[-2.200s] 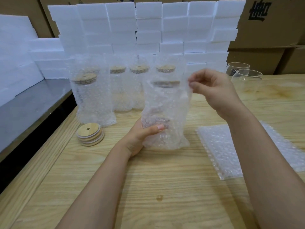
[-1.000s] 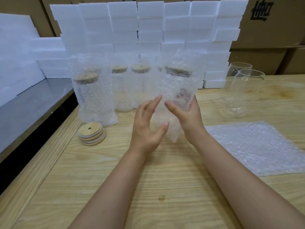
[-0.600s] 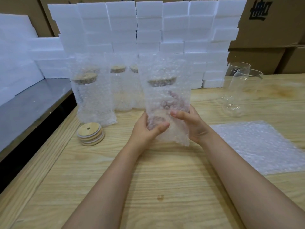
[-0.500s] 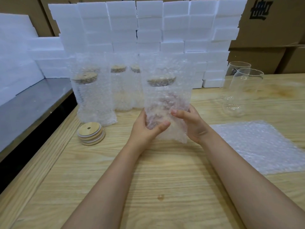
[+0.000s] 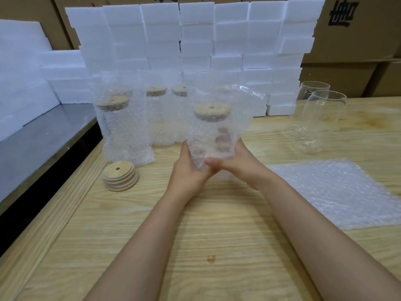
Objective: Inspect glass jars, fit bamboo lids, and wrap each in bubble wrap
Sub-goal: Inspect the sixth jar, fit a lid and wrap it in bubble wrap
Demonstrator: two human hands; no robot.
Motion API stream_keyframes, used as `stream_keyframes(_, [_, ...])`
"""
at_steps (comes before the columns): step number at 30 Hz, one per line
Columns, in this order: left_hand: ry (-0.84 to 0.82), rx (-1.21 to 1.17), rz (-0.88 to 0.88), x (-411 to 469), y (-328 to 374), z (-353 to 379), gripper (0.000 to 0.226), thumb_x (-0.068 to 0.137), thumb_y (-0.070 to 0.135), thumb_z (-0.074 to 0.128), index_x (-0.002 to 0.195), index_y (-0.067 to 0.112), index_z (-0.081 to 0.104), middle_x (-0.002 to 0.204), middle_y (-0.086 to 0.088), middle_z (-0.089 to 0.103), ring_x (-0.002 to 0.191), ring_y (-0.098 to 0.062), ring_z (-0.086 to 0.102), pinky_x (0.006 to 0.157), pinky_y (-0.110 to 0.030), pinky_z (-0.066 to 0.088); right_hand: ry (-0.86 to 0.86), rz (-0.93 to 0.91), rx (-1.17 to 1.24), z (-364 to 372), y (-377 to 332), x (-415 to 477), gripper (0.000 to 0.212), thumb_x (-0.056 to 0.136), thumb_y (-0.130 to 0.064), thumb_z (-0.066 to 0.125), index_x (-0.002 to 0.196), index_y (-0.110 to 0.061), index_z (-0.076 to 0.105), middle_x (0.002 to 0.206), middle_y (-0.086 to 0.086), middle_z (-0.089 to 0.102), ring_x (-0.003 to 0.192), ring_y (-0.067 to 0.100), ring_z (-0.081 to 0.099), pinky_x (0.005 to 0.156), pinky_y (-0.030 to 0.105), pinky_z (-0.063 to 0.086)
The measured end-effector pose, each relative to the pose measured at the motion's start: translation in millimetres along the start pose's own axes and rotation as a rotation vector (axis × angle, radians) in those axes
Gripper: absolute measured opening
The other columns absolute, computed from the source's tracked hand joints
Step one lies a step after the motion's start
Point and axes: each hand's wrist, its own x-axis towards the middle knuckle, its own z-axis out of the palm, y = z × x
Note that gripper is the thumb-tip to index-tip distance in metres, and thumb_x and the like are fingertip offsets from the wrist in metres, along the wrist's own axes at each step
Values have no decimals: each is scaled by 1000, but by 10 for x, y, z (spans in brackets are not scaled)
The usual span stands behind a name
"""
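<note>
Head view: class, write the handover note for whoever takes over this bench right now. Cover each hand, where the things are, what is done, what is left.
Left hand and right hand both grip the lower part of a wrapped jar, upright, bamboo lid fitted.
Finished jars stand grouped at the back left of the table; spare lids are stacked in front of them.
Done: the held jar is lidded and wrapped.
Left: set it with the others, then lid and wrap the two bare jars on the right, using the bubble wrap sheets nearby.
</note>
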Motion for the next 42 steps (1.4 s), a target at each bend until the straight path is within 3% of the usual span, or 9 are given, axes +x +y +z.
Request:
stream_keyframes(3, [-71, -52, -2, 9, -25, -18, 73, 52, 51, 82, 116, 47, 46, 107, 25, 67, 98, 7, 64, 84, -19, 52, 90, -7, -19, 70, 68, 23, 75, 70, -9, 84, 134, -10, 46, 125, 4, 64, 117, 16, 61, 104, 43, 46])
stream_keyframes(6, [-111, -120, 103, -35, -11, -115, 78, 58, 45, 73, 130, 31, 48, 121, 16, 63, 115, 2, 57, 92, -18, 46, 204, 8, -30, 102, 117, 33, 80, 62, -26, 86, 129, -21, 43, 118, -10, 63, 111, 5, 61, 102, 35, 47])
stream_keyframes(8, [83, -141, 183, -58, 31, -198, 75, 61, 40, 57, 133, 22, 46, 125, 9, 58, 119, 0, 52, 94, -17, 41, 262, 14, -64, 146, 151, 48, 83, 60, -33, 85, 130, -28, 39, 116, -19, 58, 110, -2, 58, 103, 29, 46])
stream_keyframes(12, [641, -62, 294, -33, 5, -363, 33, 74, 9, 45, 105, 14, 57, 90, -11, 58, 88, -33, 56, 79, -44, 44, 313, 1, -67, 263, 213, 112, 84, 69, -31, 85, 134, -32, 32, 124, -25, 50, 115, -12, 49, 100, 12, 39])
stream_keyframes(15, [777, -108, 207, 14, -38, -378, 21, 79, 7, 41, 92, 13, 56, 85, -10, 56, 84, -38, 54, 75, -50, 42, 358, 3, -70, 403, 249, 224, 92, 70, -31, 85, 142, -23, 29, 139, -10, 47, 127, 3, 45, 107, 20, 35])
stream_keyframes(22, [767, -206, 240, 23, -54, -339, 18, 74, 10, 37, 75, 24, 49, 71, 4, 48, 71, -23, 45, 68, -39, 38, 371, 21, -44, 858, 298, 712, 106, 65, -29, 88, 146, -8, 24, 146, 4, 38, 135, 13, 39, 114, 31, 32])
stream_keyframes(28, [818, -387, 109, 66, -97, -384, 19, 72, 8, 38, 62, 22, 46, 59, -3, 39, 62, -26, 34, 60, -45, 28, 413, 7, -40, 1131, 388, 1093, 79, 65, -31, 87, 122, -20, 34, 132, 2, 44, 125, 14, 46, 101, 22, 35])
stream_keyframes(34, [837, -398, 22, 90, -92, -330, 18, 70, 12, 40, 57, 22, 46, 54, 0, 37, 57, -20, 31, 57, -41, 26, 465, 18, -93, 1332, 439, 1249, 97, 63, -36, 87, 137, -14, 27, 122, -7, 33, 114, 6, 38, 95, 18, 29])
stream_keyframes(42, [817, -338, 12, 131, -118, -308, 15, 70, 15, 42, 57, 20, 45, 53, 7, 41, 55, -17, 34, 59, -35, 29, 465, 68, -141, 1383, 439, 1237, 113, 64, -45, 85, 148, -21, 14, 135, -4, 28, 132, 13, 28, 98, 17, 18])
